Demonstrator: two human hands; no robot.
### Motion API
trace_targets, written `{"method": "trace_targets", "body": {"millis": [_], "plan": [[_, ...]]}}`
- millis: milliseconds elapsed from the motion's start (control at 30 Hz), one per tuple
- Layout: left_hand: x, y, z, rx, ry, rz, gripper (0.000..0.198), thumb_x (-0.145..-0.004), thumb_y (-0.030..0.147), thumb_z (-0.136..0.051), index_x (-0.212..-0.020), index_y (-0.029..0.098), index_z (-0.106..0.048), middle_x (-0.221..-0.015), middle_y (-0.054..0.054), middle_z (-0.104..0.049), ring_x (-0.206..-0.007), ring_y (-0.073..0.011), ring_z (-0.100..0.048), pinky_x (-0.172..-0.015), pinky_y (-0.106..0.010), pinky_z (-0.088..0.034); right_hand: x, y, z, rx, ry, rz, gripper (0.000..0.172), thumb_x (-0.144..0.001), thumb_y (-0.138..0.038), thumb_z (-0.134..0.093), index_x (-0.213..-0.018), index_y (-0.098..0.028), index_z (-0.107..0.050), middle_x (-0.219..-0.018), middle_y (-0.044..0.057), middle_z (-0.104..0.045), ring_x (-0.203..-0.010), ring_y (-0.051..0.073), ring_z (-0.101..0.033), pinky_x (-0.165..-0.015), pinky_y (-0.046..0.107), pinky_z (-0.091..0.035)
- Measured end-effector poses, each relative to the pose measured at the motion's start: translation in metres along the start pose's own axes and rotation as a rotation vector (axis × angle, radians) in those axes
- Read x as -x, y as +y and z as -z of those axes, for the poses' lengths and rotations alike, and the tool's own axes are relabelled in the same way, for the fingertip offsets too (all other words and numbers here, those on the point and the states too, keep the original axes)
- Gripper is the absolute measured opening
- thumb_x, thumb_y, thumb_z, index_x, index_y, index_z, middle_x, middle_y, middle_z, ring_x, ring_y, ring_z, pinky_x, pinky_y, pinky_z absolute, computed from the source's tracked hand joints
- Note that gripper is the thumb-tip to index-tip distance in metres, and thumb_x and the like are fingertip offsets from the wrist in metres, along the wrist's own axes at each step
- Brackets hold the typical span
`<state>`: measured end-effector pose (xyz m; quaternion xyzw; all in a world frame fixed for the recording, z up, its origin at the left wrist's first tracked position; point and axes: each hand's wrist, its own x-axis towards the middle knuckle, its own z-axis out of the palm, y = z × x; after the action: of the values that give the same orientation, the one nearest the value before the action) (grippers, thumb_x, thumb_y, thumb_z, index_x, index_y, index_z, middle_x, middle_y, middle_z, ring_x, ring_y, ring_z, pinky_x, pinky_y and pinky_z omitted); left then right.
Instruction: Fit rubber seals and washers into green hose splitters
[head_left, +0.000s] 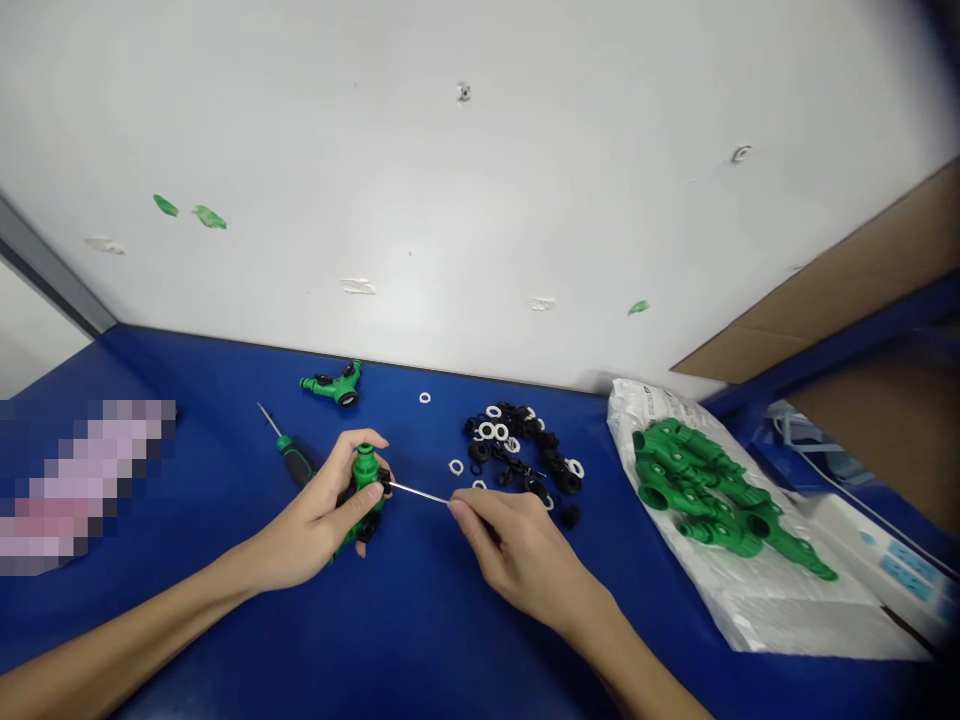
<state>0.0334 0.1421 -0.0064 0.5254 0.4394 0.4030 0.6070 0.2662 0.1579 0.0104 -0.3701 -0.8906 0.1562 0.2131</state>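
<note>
My left hand (324,515) is closed around a green hose splitter (366,466) with black valve knobs, held above the blue table. In my right hand (517,545) is a screwdriver (420,493); only its thin metal shaft shows, since the fingers cover the handle. The shaft's tip meets a black knob on the splitter's right side. Just left of my left hand lies a second screwdriver (295,458) with a green and black handle. Behind it, near the wall, rests another green hose splitter (335,384) with black knobs attached.
Black knobs and fittings (517,465) lie piled with white rings (487,431) right of centre. At right, a white plastic bag (780,610) carries several green splitter bodies (705,490). A power strip (892,560) sits beyond it. A white wall (480,200) bounds the blue table (420,640).
</note>
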Motion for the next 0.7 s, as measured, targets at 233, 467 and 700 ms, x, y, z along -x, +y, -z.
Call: {"method": "trace_targets", "body": {"millis": [233,467,700], "plan": [[-0.007,0.01,0.001,0.184,0.158,0.026,0.041,-0.088,0.031,-0.061,-0.121,0.03,-0.039,-0.094,-0.002,-0.052,-0.087,-0.0221,-0.054,-0.046,-0.029,-0.056,-0.003,-0.001,0.017,-0.161,-0.038,-0.204,0.007,-0.095,-0.025,-0.051,-0.098,-0.023,-0.057,-0.079,0.0,-0.068,-0.065,0.014,-0.064,-0.06,0.023,-0.047],[0.0,0.011,0.007,0.498,0.029,0.041,0.068,-0.076,0.021,-0.07,-0.137,0.033,-0.043,-0.119,-0.009,-0.054,-0.105,-0.0298,-0.057,-0.059,-0.034,-0.057,-0.014,0.02,-0.019,0.255,0.052,-0.207,0.014,-0.095,-0.024,-0.051,-0.094,-0.019,-0.064,-0.085,0.005,-0.072,-0.074,0.02,-0.067,-0.059,0.026,-0.045],[0.005,0.004,-0.003,0.403,-0.108,0.029,0.085,-0.077,0.011,-0.073,-0.142,0.042,-0.027,-0.135,-0.011,-0.053,-0.105,-0.028,-0.061,-0.051,-0.025,-0.058,-0.03,0.024,-0.026,0.402,0.095,-0.168,0.02,-0.094,-0.032,-0.053,-0.088,-0.019,-0.068,-0.091,0.008,-0.068,-0.086,0.022,-0.063,-0.068,0.029,-0.047]]}}
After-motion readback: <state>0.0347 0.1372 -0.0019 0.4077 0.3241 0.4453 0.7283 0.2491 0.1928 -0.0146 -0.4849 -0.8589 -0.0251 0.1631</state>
